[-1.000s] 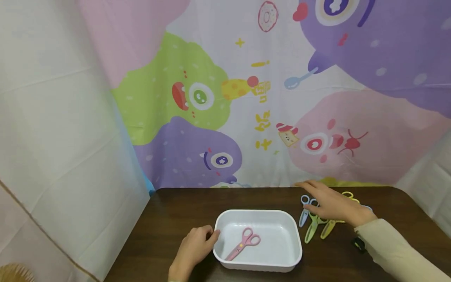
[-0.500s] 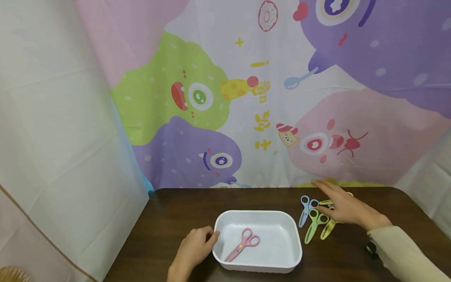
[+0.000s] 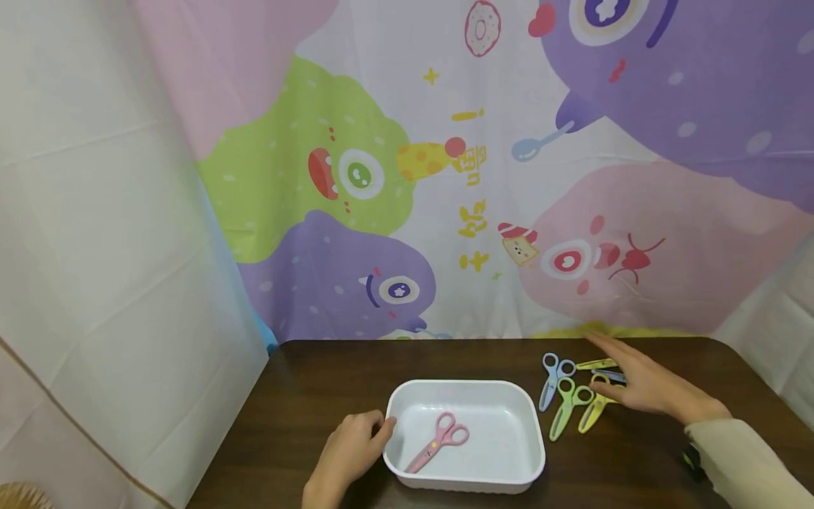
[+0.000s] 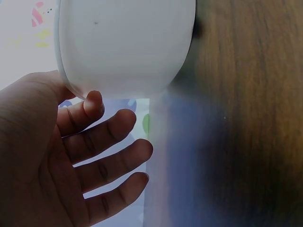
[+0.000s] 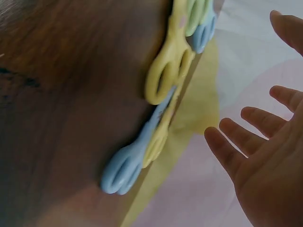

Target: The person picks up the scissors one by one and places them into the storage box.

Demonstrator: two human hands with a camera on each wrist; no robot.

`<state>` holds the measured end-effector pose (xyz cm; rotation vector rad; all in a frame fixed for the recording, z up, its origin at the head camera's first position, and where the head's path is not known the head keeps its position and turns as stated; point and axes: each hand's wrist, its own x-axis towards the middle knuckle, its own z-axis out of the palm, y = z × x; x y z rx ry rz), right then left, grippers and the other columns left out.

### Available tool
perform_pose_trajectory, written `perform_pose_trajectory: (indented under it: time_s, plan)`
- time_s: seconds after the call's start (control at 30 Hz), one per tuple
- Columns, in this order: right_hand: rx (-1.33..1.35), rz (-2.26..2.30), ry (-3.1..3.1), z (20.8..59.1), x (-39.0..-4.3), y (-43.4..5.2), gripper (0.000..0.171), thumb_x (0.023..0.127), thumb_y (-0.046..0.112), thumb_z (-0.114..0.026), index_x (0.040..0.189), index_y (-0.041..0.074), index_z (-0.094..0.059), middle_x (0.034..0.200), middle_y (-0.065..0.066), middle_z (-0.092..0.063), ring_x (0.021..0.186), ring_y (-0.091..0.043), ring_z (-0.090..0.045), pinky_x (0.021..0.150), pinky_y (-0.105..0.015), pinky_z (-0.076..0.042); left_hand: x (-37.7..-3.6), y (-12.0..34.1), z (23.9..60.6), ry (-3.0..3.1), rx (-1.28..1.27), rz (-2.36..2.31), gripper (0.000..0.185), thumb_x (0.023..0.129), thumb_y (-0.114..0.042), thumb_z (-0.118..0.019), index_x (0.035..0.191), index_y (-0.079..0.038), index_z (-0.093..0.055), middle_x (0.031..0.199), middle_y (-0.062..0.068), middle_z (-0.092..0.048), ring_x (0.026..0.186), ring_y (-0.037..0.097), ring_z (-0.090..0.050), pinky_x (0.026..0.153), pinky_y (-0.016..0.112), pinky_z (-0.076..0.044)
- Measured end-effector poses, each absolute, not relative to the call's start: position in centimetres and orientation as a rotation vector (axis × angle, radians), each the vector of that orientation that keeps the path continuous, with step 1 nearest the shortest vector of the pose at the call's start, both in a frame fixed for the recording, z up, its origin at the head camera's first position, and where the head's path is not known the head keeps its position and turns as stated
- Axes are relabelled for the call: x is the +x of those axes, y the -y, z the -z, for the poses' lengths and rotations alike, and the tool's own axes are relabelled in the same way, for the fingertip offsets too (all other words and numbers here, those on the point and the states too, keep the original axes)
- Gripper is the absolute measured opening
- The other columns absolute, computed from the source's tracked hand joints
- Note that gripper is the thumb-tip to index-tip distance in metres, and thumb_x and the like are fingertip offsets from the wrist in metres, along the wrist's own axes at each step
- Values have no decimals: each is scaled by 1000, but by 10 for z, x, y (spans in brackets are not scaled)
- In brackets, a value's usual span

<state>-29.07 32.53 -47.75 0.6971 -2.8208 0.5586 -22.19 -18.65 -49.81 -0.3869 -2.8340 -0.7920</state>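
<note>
My left hand pinches the left rim of a white plastic tray between thumb and forefinger; the other fingers hang loosely curved below it. Inside the tray lie pink scissors. Holding nothing, my right hand hovers over a group of scissors on the right with its fingers spread. Among them are blue scissors, green scissors and yellow scissors. In the right wrist view, a second blue pair and a second yellow pair lie beyond them; the head view partly hides these behind the hand.
Everything stands on a dark wooden table. A curtain with cartoon monsters hangs along its far edge, and a pale cloth hangs at the left. A small dark object shows beside the right sleeve.
My right hand has moved right across the scissors, uncovering more of the yellow and rear blue ones. The left hand and tray stay nearly where they were.
</note>
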Motion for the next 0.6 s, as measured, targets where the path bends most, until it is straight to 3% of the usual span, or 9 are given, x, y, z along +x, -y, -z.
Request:
perform_pose_trajectory:
  time_s: [0.2,0.6]
  plan:
    - [682,-594,2850,489,-289,-333,82,89,37,-79,152,0,-41,147,-30,-51,131,-55,-49,99,-73,-40,-221,186,498,2835,-386,801,34,100,-36,-63,68,-23,-56,58,-12,-44,54,4,-40,50,25,-34]
    - [748,-594,2858,503,-292,-341,63,87,9,-79,143,-3,-53,135,-24,-63,122,-48,-61,93,-63,-50,-222,187,499,2831,-387,809,36,100,-37,-63,68,-23,-56,58,-12,-43,54,4,-40,50,25,-34]
